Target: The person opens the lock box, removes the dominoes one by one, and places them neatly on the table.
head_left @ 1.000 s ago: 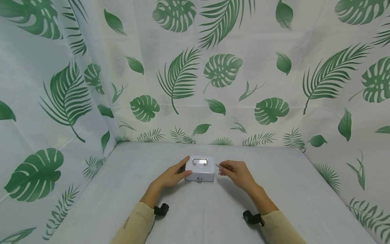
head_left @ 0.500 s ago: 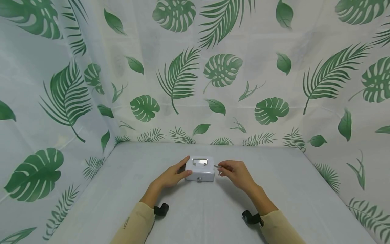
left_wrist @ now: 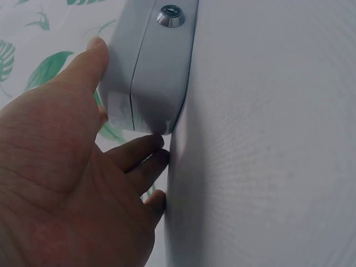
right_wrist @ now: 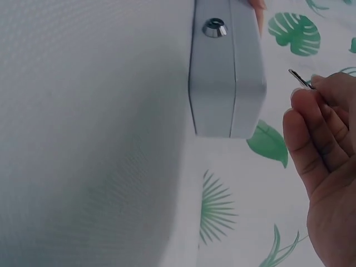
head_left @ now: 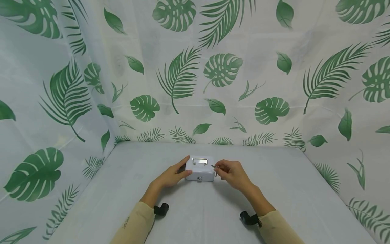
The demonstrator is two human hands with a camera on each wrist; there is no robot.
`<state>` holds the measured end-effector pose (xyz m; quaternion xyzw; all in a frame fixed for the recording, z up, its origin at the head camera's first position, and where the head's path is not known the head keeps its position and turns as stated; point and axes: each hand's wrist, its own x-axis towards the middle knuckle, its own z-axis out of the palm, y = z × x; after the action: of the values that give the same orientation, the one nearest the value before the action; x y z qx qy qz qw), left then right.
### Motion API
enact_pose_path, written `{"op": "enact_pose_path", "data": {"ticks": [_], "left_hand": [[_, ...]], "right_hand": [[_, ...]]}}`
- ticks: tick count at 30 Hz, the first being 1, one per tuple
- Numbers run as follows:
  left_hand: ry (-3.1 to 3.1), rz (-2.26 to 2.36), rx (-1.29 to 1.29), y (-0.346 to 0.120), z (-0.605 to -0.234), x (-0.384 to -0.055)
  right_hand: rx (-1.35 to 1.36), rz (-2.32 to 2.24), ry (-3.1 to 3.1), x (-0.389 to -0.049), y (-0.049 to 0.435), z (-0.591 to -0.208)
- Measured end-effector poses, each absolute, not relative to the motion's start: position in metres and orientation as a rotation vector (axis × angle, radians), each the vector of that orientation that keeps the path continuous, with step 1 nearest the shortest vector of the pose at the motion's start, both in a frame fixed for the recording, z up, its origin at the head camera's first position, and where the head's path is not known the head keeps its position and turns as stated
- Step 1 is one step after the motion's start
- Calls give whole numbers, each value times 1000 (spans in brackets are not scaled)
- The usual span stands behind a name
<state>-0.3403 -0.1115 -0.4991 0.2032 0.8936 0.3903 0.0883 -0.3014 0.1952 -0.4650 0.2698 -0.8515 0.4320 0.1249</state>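
A small white cash box [head_left: 199, 176] with a folding handle [head_left: 199, 161] on its lid sits on the table, its lid down. The front lock [right_wrist: 214, 28] has no key in it. My left hand [head_left: 172, 174] holds the box's left end, thumb at the front edge and index finger at the far corner; in the left wrist view the other fingers [left_wrist: 147, 172] lie loosely by the end wall. Close by the right side, my right hand [head_left: 233, 173] pinches a small metal key [right_wrist: 300, 79] between thumb and fingers. Another slim piece dangles below it, too small to tell.
A pale cloth covers the table [head_left: 201, 213]. Behind and at both sides hang white curtains [head_left: 195, 81] printed with green leaves. Each wrist carries a black camera mount [head_left: 161, 209].
My right hand has moved slightly left with the key, from beside the box to its right edge. The left hand and the box have stayed put.
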Motion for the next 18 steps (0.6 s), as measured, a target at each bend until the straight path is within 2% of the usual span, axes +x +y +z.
{"op": "enact_pose_path", "data": {"ticks": [18], "left_hand": [[2665,1154,597,-110,-498,-340]], "right_hand": [[1043,1272,-2453,-299,179,-469]]}}
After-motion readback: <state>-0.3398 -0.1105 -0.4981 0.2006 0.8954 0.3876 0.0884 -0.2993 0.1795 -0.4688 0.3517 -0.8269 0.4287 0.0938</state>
